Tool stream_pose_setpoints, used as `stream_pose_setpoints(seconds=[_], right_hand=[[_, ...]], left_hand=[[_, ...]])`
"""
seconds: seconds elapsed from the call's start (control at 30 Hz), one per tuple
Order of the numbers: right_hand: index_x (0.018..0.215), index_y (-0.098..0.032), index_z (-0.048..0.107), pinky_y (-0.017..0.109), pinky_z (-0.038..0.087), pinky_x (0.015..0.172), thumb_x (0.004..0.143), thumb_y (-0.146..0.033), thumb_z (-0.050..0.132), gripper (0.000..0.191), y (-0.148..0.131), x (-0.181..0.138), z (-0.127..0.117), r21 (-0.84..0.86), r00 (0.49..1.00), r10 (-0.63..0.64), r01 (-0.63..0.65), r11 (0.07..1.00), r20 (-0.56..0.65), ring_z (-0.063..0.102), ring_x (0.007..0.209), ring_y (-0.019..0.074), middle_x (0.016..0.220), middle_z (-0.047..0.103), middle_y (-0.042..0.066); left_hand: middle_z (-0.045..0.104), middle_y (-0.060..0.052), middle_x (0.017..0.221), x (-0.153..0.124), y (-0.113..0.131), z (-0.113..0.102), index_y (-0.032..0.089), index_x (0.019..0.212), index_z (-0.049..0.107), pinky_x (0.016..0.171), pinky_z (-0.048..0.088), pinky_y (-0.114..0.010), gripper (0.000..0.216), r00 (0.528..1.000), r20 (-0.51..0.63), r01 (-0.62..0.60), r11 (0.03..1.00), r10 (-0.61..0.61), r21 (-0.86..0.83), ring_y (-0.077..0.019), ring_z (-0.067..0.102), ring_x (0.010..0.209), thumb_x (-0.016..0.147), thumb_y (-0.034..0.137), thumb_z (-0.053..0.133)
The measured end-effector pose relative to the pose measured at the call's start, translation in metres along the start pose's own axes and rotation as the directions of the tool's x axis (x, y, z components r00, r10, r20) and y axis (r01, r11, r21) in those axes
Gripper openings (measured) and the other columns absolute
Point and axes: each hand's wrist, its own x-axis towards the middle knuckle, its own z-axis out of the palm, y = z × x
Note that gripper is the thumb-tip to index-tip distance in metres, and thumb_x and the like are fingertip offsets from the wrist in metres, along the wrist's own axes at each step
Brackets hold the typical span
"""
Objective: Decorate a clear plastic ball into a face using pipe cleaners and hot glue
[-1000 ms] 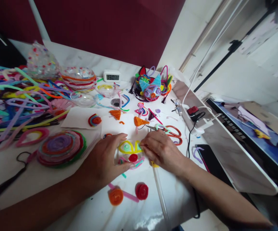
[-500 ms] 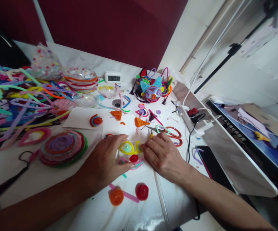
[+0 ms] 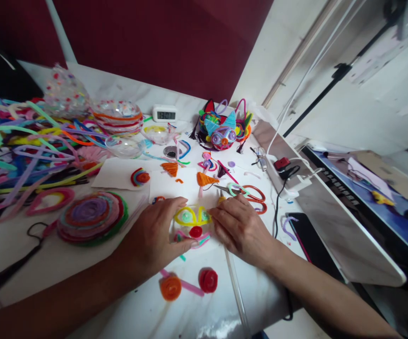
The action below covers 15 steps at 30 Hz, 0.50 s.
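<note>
Between my hands is a clear plastic dome with a face of pipe cleaners. A red coiled nose sits on the dome, above pink and teal strands. My left hand curves around the dome's left side, thumb in front and fingers behind. Two yellow pipe-cleaner eye outlines have mint green centres. With fingers bent together, my right hand pinches at the outer edge of the right eye; its fingertips are partly hidden. Beneath my right hand runs a clear rod. An orange coil and a red coil lie in front.
Red-handled scissors lie beyond my right hand. Orange triangles rest on white paper. At left are a coiled disc and a pipe-cleaner heap. Finished cat faces, a clock and a phone are around.
My right hand has shifted slightly at the right eye, so more of its yellow outline and green centre shows. My left hand keeps its hold on the dome.
</note>
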Motion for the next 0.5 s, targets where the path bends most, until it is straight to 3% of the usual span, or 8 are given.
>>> stream_pose_setpoints(seconds=[0.5], right_hand=[[0.104,-0.005,0.066,0.037,0.038,0.064,0.094,-0.011,0.049,0.021,-0.0051,-0.0026,-0.0048,-0.137,0.989,-0.143,0.136,0.981,-0.041,0.055,0.075,0.0222,0.083,0.068,0.012]], left_hand=[[0.065,-0.011,0.11,0.0029,0.004,-0.0024,0.017,0.119,0.045,0.088,0.051,-0.041,0.068,1.0,0.012,0.0,1.0,0.0,0.027,-0.0281,0.062,0.1,0.063,0.032,0.081]])
